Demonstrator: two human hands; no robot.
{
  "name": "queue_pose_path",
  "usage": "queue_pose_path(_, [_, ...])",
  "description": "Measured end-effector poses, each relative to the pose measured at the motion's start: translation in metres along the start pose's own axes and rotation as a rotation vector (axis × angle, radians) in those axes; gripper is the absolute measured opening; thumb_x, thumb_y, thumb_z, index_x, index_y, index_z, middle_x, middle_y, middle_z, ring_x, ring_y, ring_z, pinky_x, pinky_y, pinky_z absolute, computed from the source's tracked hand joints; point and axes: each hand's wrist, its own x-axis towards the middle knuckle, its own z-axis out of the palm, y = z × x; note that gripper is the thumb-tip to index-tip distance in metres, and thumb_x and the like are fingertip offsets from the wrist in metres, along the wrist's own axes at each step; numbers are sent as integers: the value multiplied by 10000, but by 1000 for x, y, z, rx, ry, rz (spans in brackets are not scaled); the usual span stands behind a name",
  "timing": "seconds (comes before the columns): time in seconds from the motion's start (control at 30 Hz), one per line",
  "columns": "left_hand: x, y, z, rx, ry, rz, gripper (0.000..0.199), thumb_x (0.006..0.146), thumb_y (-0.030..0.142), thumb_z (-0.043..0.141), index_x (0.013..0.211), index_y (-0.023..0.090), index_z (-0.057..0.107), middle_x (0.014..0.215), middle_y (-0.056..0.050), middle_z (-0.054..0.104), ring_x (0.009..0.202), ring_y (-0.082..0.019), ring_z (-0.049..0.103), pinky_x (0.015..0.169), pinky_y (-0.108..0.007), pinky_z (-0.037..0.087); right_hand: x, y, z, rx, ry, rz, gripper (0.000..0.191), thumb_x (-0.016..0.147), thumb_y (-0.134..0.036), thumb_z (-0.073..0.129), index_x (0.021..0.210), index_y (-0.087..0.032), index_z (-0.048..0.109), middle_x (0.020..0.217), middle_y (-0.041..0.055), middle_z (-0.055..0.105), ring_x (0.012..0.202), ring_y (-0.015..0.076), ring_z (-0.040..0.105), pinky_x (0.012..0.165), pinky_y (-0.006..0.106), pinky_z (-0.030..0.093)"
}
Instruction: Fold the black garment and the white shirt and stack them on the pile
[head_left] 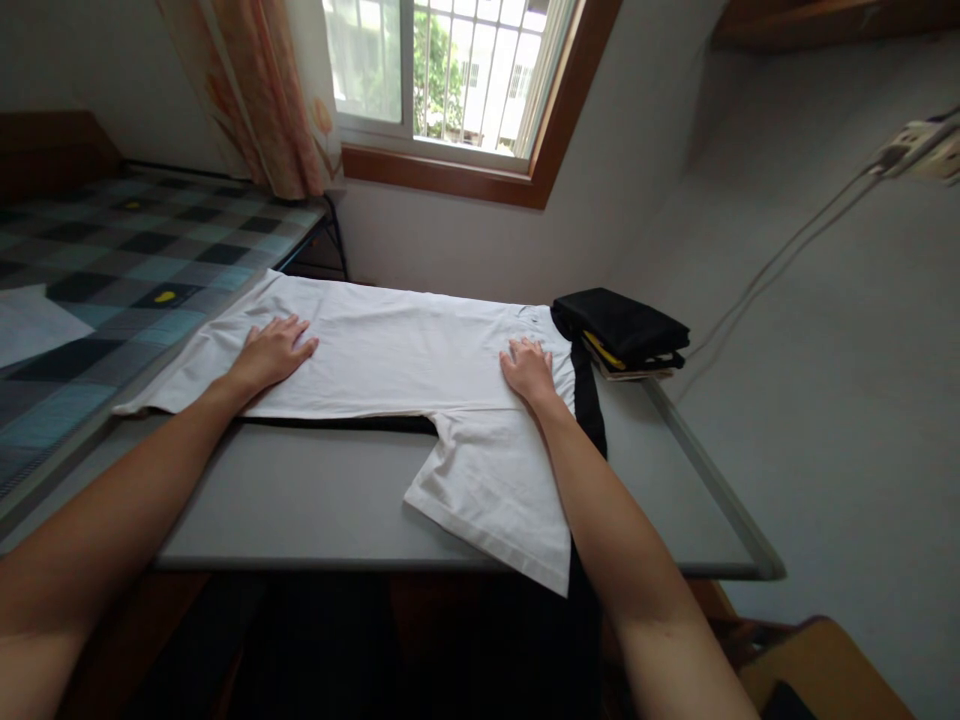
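A white T-shirt [405, 345] lies sideways across the table, apparently folded lengthwise, with one sleeve [502, 490] pointing toward me and its tip past the front edge. Black cloth [590, 405] shows from under it at the right and as a thin strip along the near side. My left hand [273, 352] rests flat on the shirt toward its left end, fingers spread. Near the collar end, my right hand [528, 368] presses palm down with its fingers stretched out. Neither hand grips anything.
The grey table [300, 490] has a raised rim. A stack of folded dark clothes [622, 325] sits at its back right corner. At left is a bed with a checked cover [172, 240] and white paper [37, 325]. A cable [780, 255] hangs along the right wall.
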Motion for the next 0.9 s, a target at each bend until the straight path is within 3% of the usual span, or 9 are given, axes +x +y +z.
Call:
queue_pose_path(0.1, [-2, 3, -3, -51, 120, 82, 631, 939, 436, 405, 1491, 138, 469, 1535, -177, 502, 1425, -329, 457, 1176, -495, 331, 4, 4, -2, 118, 114, -1, 425, 983, -252, 450, 1319, -116, 672, 1396, 165, 650, 1338, 299, 553, 1145, 439, 373])
queue_pose_path(0.23, [-5, 8, -9, -93, 243, 107, 465, 926, 402, 430, 1278, 181, 635, 1354, -143, 623, 1273, -301, 568, 1084, -426, 421, 6, 6, -11, 187, 210, 78, 384, 962, -240, 448, 1205, -138, 727, 1160, 155, 759, 1073, 281, 696, 978, 368, 483])
queue_pose_path(0.3, [-6, 11, -13, -90, 218, 61, 419, 916, 433, 445, 1167, 183, 669, 1151, -128, 686, 1112, -288, 636, 991, -405, 468, 5, 6, -16, 156, 206, 128, 361, 972, -269, 452, 1154, -160, 745, 1075, 149, 776, 1039, 293, 705, 924, 354, 494])
queue_pose_path(0.43, [-9, 15, -18, -42, 54, -25, 410, 869, 566, 484, 963, 214, 672, 834, -75, 701, 839, -266, 670, 780, -350, 492, 1, 6, -20, 47, 118, 218, 343, 996, -359, 464, 1087, -199, 754, 1066, 148, 773, 1072, 306, 700, 900, 352, 491])
queue_pose_path(0.57, [-11, 17, -20, -35, 12, -33, 427, 844, 592, 497, 996, 234, 672, 846, -62, 720, 807, -257, 674, 717, -323, 481, 0, 6, -21, -25, 17, 233, 301, 969, -398, 533, 1079, -213, 744, 1053, 130, 777, 1085, 296, 699, 964, 380, 477])
queue_pose_path(0.9, [-11, 19, -16, -30, 60, 51, 442, 885, 482, 474, 1140, 199, 699, 1113, -122, 650, 1022, -280, 627, 946, -385, 474, -5, 2, -29, -24, 7, 210, 301, 955, -313, 521, 1130, -207, 742, 1080, 139, 775, 1046, 298, 716, 850, 346, 517])
